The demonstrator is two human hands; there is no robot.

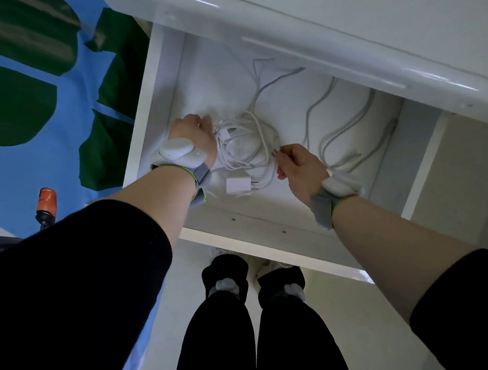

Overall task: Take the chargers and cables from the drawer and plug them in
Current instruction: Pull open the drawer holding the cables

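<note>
Both hands are inside the open drawer (pixel 153 84). The left hand (pixel 193 136) is curled at the edge of the cable coil (pixel 242 144); its hold is hidden. The right hand (pixel 299 166) pinches a cable end (pixel 275 152). A charger (pixel 238 186) lies between the wrists.

Home room: white drawer unit (pixel 153 84), blue-green patterned rug (pixel 25 94).

Inside the open white drawer (pixel 155 110), a tangled coil of white cable (pixel 242 144) lies between both hands' fingers (pixel 203 123), a small white plug-in charger (pixel 238 186) nearer, loose grey cables (pixel 345 118) rightward.
</note>
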